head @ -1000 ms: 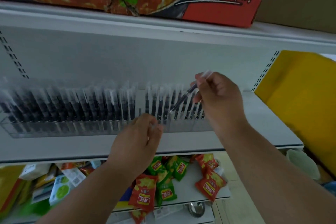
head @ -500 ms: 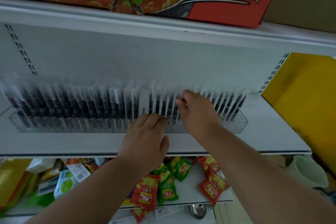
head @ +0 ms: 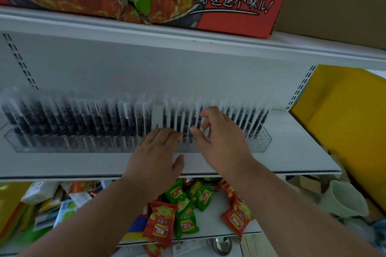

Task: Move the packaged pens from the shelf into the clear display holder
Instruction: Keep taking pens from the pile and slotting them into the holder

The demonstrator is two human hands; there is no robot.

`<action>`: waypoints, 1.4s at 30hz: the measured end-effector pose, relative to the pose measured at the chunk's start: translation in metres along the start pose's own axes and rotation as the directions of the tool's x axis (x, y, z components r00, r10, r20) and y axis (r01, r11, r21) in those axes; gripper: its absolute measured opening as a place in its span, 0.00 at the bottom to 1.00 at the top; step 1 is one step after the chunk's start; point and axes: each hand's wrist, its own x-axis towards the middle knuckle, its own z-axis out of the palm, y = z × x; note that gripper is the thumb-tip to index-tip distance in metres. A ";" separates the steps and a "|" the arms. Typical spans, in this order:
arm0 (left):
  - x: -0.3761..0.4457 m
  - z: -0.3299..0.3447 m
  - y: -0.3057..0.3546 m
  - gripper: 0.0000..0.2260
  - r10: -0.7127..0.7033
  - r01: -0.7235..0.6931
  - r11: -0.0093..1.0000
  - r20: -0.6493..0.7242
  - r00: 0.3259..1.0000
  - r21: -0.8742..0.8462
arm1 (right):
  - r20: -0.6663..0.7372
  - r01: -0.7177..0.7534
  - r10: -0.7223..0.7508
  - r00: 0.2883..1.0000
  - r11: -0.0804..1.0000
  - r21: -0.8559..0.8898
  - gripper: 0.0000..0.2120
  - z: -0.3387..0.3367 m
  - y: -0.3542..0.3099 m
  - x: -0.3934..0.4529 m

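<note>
Pinching a thin black packaged pen (head: 201,126) at twelve o'clock, the right hand (head: 221,142) pushed it into the long clear plastic holder (head: 259,144); the left hand (head: 154,158) lay flat, fingers loose. Next, probably, letting go.

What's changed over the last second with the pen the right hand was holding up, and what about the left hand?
The right hand has come down from above the row and now sits at the clear display holder, fingers among the packaged pens; the pen it held up is now in the row. The left hand stays at the holder's front, fingers flat. The filled rows are unchanged.
</note>
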 end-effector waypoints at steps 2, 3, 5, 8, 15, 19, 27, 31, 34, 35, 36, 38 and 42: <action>-0.004 -0.007 0.001 0.22 -0.031 0.029 0.999 -0.065 0.997 -0.020 | -0.015 0.061 -0.062 0.998 0.997 -0.044 0.15 -0.010 -0.008 -0.003; -0.007 -0.010 0.001 0.21 -0.046 0.044 0.999 -0.087 0.995 -0.027 | -0.018 0.084 -0.085 0.996 0.994 -0.064 0.15 -0.014 -0.012 -0.003; -0.017 -0.019 -0.001 0.20 -0.075 0.073 0.997 -0.103 0.992 -0.023 | -0.012 0.128 -0.129 0.992 0.988 -0.082 0.14 -0.019 -0.024 -0.003; -0.040 -0.032 -0.010 0.20 -0.124 0.127 0.991 -0.087 0.988 0.032 | -0.018 0.213 -0.215 0.976 0.975 -0.069 0.13 -0.016 -0.047 0.001; -0.125 -0.080 -0.077 0.19 -0.390 0.395 0.900 -0.068 0.918 0.184 | 0.013 0.383 -0.385 0.923 0.920 0.081 0.15 0.027 -0.139 0.012; -0.182 -0.117 -0.132 0.19 -0.490 0.503 0.827 -0.114 0.864 0.252 | 0.076 0.433 -0.444 0.893 0.893 0.124 0.17 0.054 -0.218 0.006; -0.292 -0.183 -0.268 0.20 -0.551 0.560 0.761 -0.130 0.824 0.327 | 0.175 0.434 -0.462 0.870 0.884 0.176 0.20 0.127 -0.389 -0.011; -0.310 -0.220 -0.318 0.16 -0.537 0.550 0.772 -0.135 0.833 0.320 | 0.193 0.411 -0.442 0.876 0.893 0.182 0.19 0.142 -0.449 -0.003; -0.305 -0.231 -0.352 0.14 -0.531 0.544 0.785 -0.129 0.837 0.297 | 0.194 0.392 -0.417 0.888 0.907 0.154 0.18 0.154 -0.473 0.011; -0.302 -0.231 -0.364 0.14 -0.533 0.545 0.788 -0.124 0.837 0.285 | 0.196 0.390 -0.411 0.890 0.910 0.138 0.17 0.160 -0.479 0.016; -0.297 -0.230 -0.376 0.14 -0.538 0.549 0.791 -0.118 0.835 0.270 | 0.196 0.391 -0.408 0.891 0.912 0.125 0.17 0.168 -0.484 0.023; -0.287 -0.225 -0.397 0.16 -0.555 0.561 0.791 -0.103 0.826 0.242 | 0.190 0.399 -0.413 0.891 0.911 0.106 0.18 0.183 -0.493 0.035; -0.276 -0.222 -0.436 0.24 -0.587 0.590 0.778 -0.085 0.805 0.213 | 0.231 0.429 -0.442 0.867 0.897 0.106 0.20 0.220 -0.521 0.072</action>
